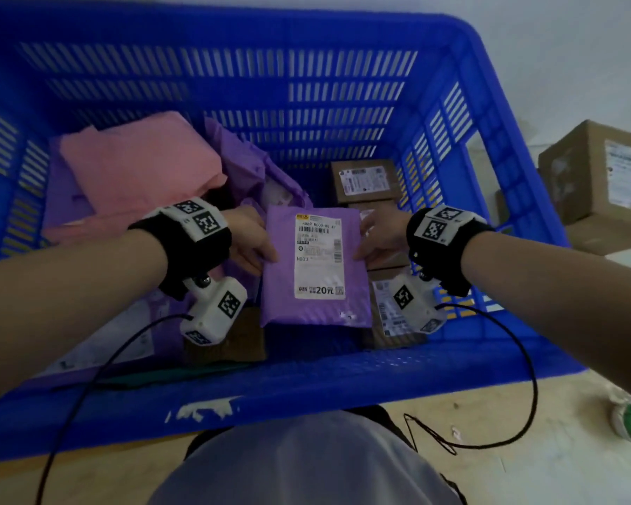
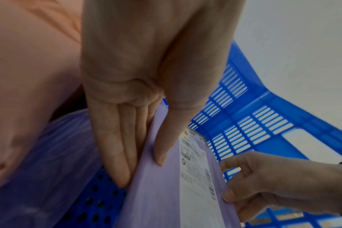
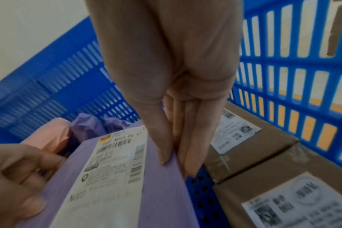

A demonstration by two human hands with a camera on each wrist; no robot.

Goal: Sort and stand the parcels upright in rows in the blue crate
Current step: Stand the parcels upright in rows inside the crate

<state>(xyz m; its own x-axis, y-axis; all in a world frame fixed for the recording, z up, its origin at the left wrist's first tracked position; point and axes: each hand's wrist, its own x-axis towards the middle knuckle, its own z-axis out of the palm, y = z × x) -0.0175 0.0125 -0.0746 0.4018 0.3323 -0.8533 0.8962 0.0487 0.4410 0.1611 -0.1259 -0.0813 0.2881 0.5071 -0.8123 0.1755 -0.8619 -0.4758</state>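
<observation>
Sorting partly done: purple mailer (image 1: 316, 264) pinched at both edges by left hand (image 1: 250, 238) and right hand (image 1: 381, 236) above blue crate (image 1: 434, 67), brown boxes (image 1: 365, 180) ranged along the right wall, pink parcels (image 1: 139, 165) and other purple mailers lay unsorted.

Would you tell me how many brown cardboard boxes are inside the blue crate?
4. Three line the right wall: far box, middle box mostly behind the right hand, near box. A fourth box sits by the front wall. More may hide under the soft parcels.

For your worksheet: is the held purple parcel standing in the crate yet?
No: both hands pinch the purple parcel above the crate floor.
</observation>
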